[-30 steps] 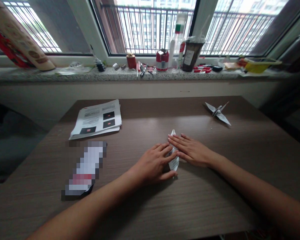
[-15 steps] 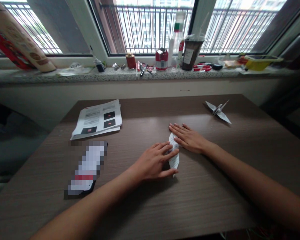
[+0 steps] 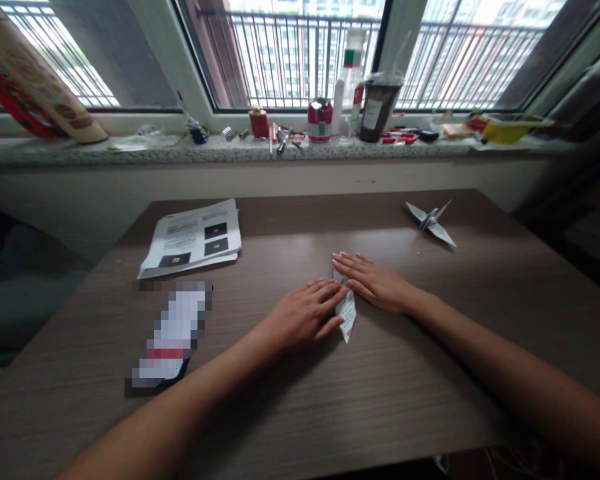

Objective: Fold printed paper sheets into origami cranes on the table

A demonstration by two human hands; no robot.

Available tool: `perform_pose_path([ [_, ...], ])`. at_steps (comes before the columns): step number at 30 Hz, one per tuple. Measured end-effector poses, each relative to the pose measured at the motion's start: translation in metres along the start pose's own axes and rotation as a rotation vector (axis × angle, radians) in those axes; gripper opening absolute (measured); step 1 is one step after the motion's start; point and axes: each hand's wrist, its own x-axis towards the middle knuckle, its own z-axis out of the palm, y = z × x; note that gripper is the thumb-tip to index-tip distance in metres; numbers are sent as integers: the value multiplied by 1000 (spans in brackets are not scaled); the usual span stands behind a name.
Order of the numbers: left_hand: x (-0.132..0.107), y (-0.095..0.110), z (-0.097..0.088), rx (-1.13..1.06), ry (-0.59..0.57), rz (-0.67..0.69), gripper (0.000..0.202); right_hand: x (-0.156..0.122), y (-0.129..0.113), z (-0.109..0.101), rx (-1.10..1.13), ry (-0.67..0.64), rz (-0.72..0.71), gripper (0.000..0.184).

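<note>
A small folded piece of printed white paper [image 3: 347, 313] lies flat on the brown table [image 3: 430, 373], pointed at its near end. My left hand [image 3: 303, 317] lies flat on the paper's left side, fingers stretched out. My right hand [image 3: 375, 283] presses flat on its upper right part, fingers together and pointing left. A finished paper crane [image 3: 430, 222] stands at the far right of the table, away from both hands.
A stack of printed sheets [image 3: 193, 237] lies at the far left of the table. A blurred-out flat object [image 3: 173, 337] rests nearer on the left. The stone windowsill [image 3: 130, 150] behind holds a red can [image 3: 320, 120], a bottle [image 3: 344, 90], a dark cup [image 3: 377, 107] and small clutter.
My right hand slid up along the paper toward its far tip and stayed pressing there. The paper's near point now shows past my left hand's fingers.
</note>
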Motion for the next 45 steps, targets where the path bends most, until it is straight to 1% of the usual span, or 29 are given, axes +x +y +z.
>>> perform_pose_path([
  [3,-1,1,-2,23,-11,31,52,3,3,3,6,-40,-3,57],
  [6,-2,2,-4,14,-35,90,50,3,5,5,-5,-53,1,58],
  [9,-4,1,-6,-39,-76,172,51,2,5,6,-25,-37,-3,59],
  [15,-16,-2,-10,-129,-114,257,56,1,7,7,-42,-19,-7,60],
  [20,-31,8,-17,-207,-193,248,56,1,7,6,-38,-21,-18,61],
  [23,-34,12,-21,-229,-198,241,58,1,7,5,-38,-25,-17,60],
  [28,-28,14,-23,-257,-189,203,53,2,6,6,-37,-12,-13,60],
  [32,-23,14,-22,-260,-186,191,55,1,7,8,-44,-12,-15,60],
  [37,-22,12,-21,-177,-162,224,53,1,7,8,-42,-12,-18,61],
  [45,-19,8,-23,-96,-174,201,51,0,8,7,35,-10,-10,60],
])
